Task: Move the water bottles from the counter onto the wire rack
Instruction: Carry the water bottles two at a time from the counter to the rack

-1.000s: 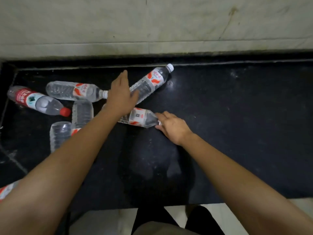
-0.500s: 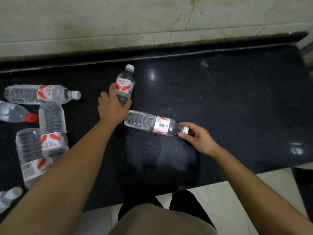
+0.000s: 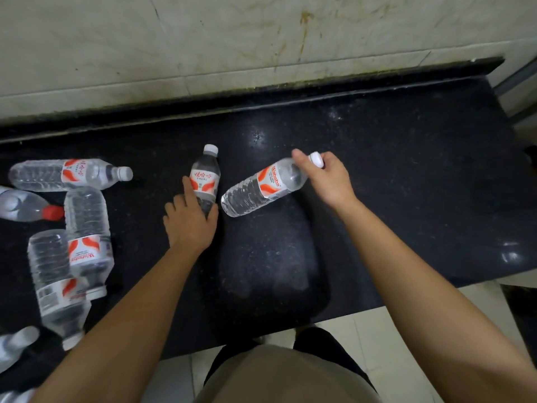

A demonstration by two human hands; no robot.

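Two clear water bottles with red-and-white labels are in my hands over the black counter (image 3: pixel 406 184). My left hand (image 3: pixel 189 225) is closed around the base of one bottle (image 3: pixel 205 178), whose white cap points away from me. My right hand (image 3: pixel 325 177) grips the neck and white cap of a second bottle (image 3: pixel 261 189), which hangs tilted with its base toward the left. Several more bottles lie on their sides at the counter's left: one at the back (image 3: pixel 66 174), a red-capped one (image 3: pixel 26 205), and two overlapping (image 3: pixel 87 237). No wire rack is in view.
A stained pale wall (image 3: pixel 232 39) runs behind the counter. The counter's front edge (image 3: pixel 363 303) meets a tiled floor, where my legs show. A grey metal frame (image 3: pixel 517 77) stands at the far right.
My right hand has lifted its bottle by the neck, swinging the cap up and to the right. My left hand has kept its hold on the other bottle. The camera view shifted right.
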